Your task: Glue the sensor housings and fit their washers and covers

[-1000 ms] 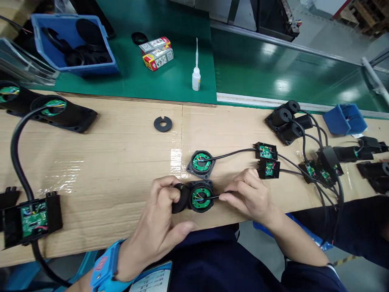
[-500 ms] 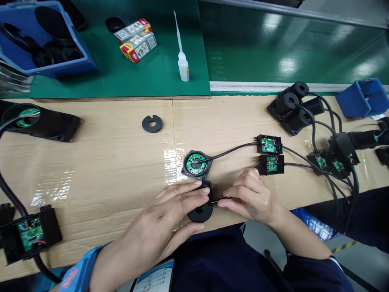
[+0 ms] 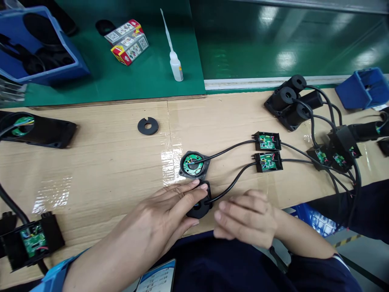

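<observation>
Black ring lies partly hidden under left hand; grip unclear.

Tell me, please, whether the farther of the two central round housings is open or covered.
Open: the farther round housing shows its green circuit board and thin wires uncovered.

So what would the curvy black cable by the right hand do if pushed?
That cable would probably bend, since it already curves smoothly. It might tug the open box it runs into. Being thin, it's probably light.
</observation>
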Demonstrator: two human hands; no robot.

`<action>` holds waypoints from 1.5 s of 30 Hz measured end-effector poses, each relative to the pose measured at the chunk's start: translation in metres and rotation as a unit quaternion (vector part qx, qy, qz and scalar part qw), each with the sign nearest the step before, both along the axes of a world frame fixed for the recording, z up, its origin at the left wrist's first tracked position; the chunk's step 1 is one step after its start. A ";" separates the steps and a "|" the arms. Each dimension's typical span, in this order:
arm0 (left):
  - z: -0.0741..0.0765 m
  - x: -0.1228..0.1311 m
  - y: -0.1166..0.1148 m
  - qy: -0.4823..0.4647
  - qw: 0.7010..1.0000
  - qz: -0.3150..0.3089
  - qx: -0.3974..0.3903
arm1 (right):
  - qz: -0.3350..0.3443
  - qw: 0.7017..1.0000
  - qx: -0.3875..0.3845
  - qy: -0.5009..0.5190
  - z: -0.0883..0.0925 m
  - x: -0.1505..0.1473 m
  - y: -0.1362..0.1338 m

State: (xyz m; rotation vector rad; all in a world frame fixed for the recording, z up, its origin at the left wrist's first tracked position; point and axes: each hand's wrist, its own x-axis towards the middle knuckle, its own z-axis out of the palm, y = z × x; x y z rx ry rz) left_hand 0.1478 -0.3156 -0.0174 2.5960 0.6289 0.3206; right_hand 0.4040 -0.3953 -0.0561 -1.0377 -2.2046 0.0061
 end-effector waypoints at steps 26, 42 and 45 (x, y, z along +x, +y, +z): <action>-0.025 0.004 -0.002 -0.094 0.991 -0.001 0.096 | 0.009 1.000 0.007 -0.019 0.004 -0.032 -0.002; -0.034 0.000 -0.001 -0.101 0.995 0.004 0.013 | 0.034 0.997 -0.023 -0.068 0.029 -0.032 0.011; -0.035 -0.001 0.003 -0.123 0.992 0.012 -0.008 | 0.045 0.995 -0.050 -0.077 0.033 -0.031 0.016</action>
